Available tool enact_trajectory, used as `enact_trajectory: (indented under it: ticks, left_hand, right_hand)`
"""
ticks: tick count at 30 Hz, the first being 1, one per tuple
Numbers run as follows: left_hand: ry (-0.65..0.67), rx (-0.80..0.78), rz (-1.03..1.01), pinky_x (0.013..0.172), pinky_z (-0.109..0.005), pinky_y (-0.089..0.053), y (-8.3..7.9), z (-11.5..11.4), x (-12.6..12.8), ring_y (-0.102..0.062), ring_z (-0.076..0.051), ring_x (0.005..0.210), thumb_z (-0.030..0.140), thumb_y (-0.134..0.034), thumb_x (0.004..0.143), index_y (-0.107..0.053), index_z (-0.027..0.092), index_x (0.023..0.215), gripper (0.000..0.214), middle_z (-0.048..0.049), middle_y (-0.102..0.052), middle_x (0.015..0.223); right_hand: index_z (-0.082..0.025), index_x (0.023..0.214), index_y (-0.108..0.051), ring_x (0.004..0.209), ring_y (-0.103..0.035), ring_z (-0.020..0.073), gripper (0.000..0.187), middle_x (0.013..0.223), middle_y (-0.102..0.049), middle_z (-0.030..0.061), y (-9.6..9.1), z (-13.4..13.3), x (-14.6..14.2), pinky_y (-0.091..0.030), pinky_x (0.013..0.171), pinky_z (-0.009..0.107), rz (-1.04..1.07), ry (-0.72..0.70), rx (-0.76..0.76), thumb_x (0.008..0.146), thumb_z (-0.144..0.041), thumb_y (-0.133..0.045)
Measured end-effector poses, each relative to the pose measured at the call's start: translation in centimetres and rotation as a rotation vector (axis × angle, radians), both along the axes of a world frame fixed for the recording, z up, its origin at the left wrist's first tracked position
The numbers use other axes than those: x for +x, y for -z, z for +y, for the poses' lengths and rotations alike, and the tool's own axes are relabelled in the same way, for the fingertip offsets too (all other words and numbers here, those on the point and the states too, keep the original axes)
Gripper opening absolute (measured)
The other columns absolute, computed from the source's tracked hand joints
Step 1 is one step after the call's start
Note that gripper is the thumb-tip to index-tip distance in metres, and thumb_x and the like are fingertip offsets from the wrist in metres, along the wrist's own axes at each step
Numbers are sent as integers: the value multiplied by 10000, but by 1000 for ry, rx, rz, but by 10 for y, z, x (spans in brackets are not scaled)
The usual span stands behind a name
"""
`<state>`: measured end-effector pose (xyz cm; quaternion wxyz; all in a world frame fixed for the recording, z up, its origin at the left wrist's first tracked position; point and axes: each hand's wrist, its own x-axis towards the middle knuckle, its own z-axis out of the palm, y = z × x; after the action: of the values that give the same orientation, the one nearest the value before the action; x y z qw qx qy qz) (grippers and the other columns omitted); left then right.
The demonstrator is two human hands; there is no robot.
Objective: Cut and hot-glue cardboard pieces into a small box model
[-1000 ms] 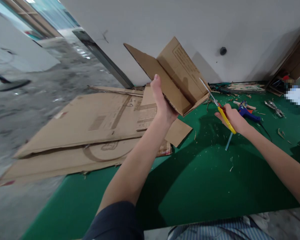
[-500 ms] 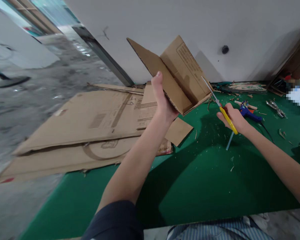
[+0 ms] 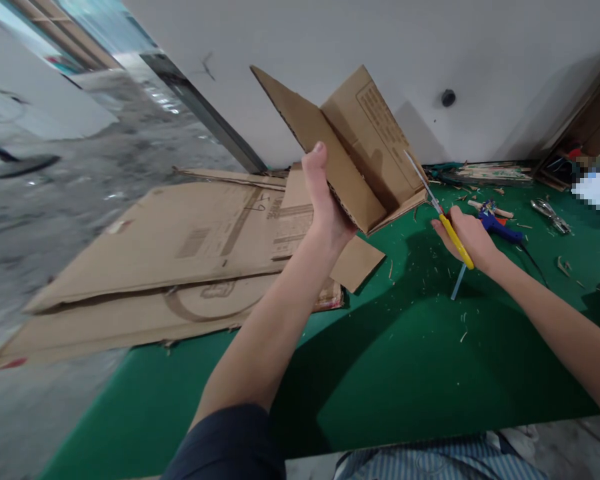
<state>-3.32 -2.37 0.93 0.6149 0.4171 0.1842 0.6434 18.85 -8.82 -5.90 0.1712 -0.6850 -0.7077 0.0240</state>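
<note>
My left hand (image 3: 325, 197) grips a folded piece of cardboard (image 3: 350, 160) from below, thumb on the near panel and the other fingers hidden behind it. The cardboard is held up above the table, its panels standing apart in a V, with printed text on the far one. In my right hand (image 3: 464, 235) is a pair of scissors (image 3: 455, 240) with yellow handles. Their blades point up and left, by the right edge of the printed panel; whether they touch it I cannot tell. Under my right hand lies a translucent glue stick (image 3: 459, 283).
Large flattened cardboard sheets (image 3: 195, 247) cover the left of the green table (image 3: 410, 380). A small cardboard piece (image 3: 359, 263) lies below my left hand. A blue glue gun (image 3: 500, 228), a clear-handled tool (image 3: 551, 215) and scraps are at right. A white wall (image 3: 480, 60) stands behind.
The folded cardboard is tilted slightly differently, its panels a little higher at the top. Both hands keep their grips, and the scissors stay near the cardboard's right edge.
</note>
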Motion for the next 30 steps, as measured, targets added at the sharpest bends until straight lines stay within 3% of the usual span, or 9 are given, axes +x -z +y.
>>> enact_trajectory:
  ticks: [7, 15, 20, 24, 30]
  left_hand:
    - [-29, 19, 37, 1044, -353, -556, -1, -3, 1, -593, -300, 1313, 576, -503, 918, -664, 211, 1057, 422, -57, -719, 1098]
    - [-66, -129, 121, 970, -381, -596, 1, -5, 4, -646, -311, 1233, 599, -450, 908, -648, 211, 998, 444, -62, -717, 967]
    - [-33, -174, 95, 967, -363, -600, -2, -9, 7, -649, -302, 1235, 591, -464, 897, -646, 223, 987, 420, -64, -737, 955]
    - [16, -125, 62, 990, -369, -590, -2, -9, 7, -638, -302, 1248, 556, -478, 896, -662, 221, 1004, 397, -63, -748, 956]
    - [-27, -113, 97, 982, -349, -586, -4, -13, 9, -644, -296, 1242, 575, -462, 902, -661, 230, 959, 402, -64, -726, 950]
  right_hand:
    - [-192, 1018, -444, 725, -697, 314, 394, 851, -723, 170, 5, 0, 4, -320, 576, 327, 71, -34, 11, 1012, -575, -354]
    - [-254, 911, -391, 712, -684, 269, 383, 836, -697, 104, -6, 0, 9, -433, 616, 329, 398, -46, -91, 941, -622, -492]
    - [-224, 947, -458, 781, -703, 313, 337, 833, -708, 138, -11, -1, 4, -413, 625, 336, 217, 28, -57, 964, -560, -479]
    - [-181, 1019, -501, 747, -707, 316, 378, 881, -733, 186, -8, 0, 0, -359, 592, 327, 72, 45, -45, 992, -554, -446]
    - [-171, 1039, -501, 763, -715, 334, 402, 860, -732, 177, -2, 2, 0, -353, 583, 325, 106, 34, -64, 1012, -561, -408]
